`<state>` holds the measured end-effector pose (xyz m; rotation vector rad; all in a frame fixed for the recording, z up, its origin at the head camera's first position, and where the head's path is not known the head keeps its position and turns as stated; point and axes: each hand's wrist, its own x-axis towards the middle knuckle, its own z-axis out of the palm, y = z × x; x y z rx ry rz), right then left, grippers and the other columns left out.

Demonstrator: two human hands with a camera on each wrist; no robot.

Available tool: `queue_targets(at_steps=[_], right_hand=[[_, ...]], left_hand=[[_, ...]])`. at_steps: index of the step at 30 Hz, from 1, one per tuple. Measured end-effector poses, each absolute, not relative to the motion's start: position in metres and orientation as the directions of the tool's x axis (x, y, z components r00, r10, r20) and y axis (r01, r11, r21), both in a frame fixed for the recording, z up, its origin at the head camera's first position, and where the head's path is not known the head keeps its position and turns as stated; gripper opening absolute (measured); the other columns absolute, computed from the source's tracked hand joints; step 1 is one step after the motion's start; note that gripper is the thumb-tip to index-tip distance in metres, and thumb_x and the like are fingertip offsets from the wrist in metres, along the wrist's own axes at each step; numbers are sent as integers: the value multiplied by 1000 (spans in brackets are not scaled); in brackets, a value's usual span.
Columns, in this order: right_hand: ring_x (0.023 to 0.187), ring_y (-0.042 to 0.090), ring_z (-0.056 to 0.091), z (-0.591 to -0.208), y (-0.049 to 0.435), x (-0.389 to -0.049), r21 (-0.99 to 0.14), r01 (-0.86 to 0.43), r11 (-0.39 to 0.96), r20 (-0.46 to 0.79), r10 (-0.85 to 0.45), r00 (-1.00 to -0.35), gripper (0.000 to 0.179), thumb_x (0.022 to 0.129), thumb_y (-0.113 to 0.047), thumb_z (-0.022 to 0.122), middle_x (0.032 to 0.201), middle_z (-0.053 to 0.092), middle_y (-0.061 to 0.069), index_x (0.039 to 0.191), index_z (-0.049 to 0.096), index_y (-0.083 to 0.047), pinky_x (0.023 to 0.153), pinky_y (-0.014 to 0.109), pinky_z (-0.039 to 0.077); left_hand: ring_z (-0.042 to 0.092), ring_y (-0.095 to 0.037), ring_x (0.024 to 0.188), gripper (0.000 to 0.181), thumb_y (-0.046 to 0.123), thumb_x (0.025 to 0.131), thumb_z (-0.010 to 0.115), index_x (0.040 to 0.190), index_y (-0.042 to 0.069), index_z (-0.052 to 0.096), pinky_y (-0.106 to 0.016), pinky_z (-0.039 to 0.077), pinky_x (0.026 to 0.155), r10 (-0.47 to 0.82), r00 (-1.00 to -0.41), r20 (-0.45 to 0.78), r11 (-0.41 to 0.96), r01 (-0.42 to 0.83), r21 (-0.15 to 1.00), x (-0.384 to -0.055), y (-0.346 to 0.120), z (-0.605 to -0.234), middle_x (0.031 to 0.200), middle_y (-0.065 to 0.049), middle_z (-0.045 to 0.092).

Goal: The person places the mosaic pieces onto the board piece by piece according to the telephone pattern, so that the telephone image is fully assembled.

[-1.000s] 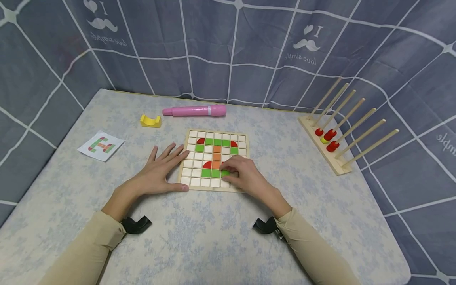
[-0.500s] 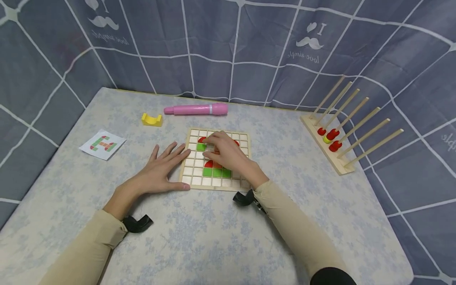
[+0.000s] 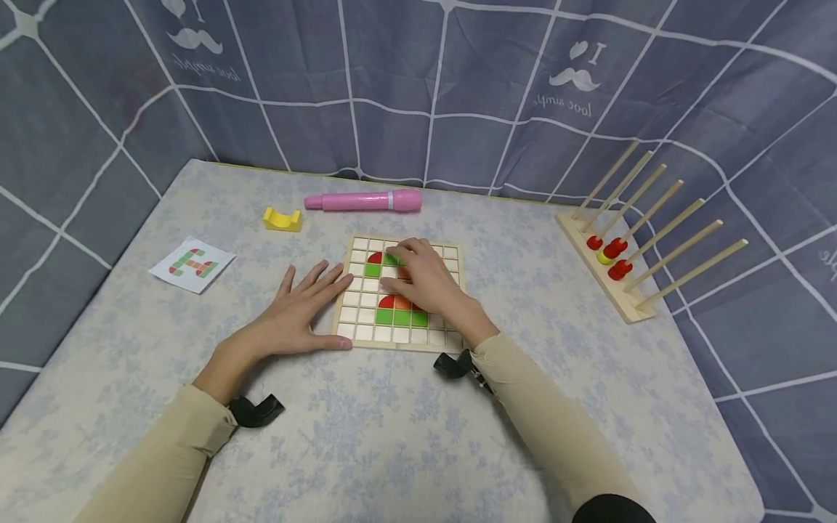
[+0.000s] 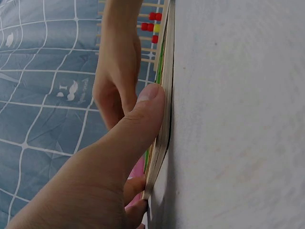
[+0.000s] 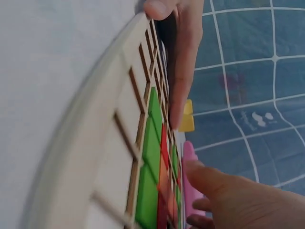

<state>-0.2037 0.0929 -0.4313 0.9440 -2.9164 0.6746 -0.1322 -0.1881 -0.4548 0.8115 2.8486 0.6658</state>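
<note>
A square wooden grid board (image 3: 392, 346) lies on the table, holding white squares and coloured tiles. Along its lower part runs a row of green tiles (image 3: 402, 318), with a red quarter-round tile (image 3: 386, 301) and an orange tile (image 3: 402, 303) above. My left hand (image 3: 294, 316) rests at the board's left side, fingers spread and thumb on the front rim. Over the upper middle of the board, my right hand (image 3: 428, 280) has its fingertips by a green tile, thumb apart from the fingers. It hides several tiles. In the right wrist view no tile shows between thumb and fingers.
Left of the board lies a white card (image 3: 192, 264) with a coloured pattern. Behind stand a yellow arched block (image 3: 282, 220) and a pink microphone-shaped tube (image 3: 362, 200). A wooden peg rack (image 3: 604, 272) with red and yellow beads stands at the right, near a blue curtain (image 3: 392, 80).
My right hand has moved from the lower green row to the board's upper middle, then slightly right. The left hand stays at the board's left side.
</note>
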Motion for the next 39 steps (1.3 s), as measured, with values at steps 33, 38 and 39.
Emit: queue_targets(at_steps=[33,38,39], right_hand=[[129,33,48,-438,150,-176,-510,-387,768,129,-377,-917,67,100,-41,73,141,56,17,148,58,2,108,48,46],[136,33,48,-439,155,-165,-501,-411,762,142,-396,-907,67,99,-42,73,147,56,17,150,56,-1,114,49,44],[137,33,48,-439,156,-161,-505,-415,757,145,-399,-905,67,99,-42,74,148,57,16,150,56,-2,115,50,43]], left_hand=[[7,-39,165,114,67,82,80,169,18,26,-72,-6,125,522,-852,32,763,483,429,-129,-189,-455,177,-10,19],[6,-38,165,114,68,82,79,170,19,25,-72,-7,125,524,-851,31,758,483,438,-129,-188,-456,177,-9,18],[6,-38,165,114,68,83,79,170,18,25,-72,-7,125,525,-851,30,757,483,440,-129,-188,-455,177,-10,17]])
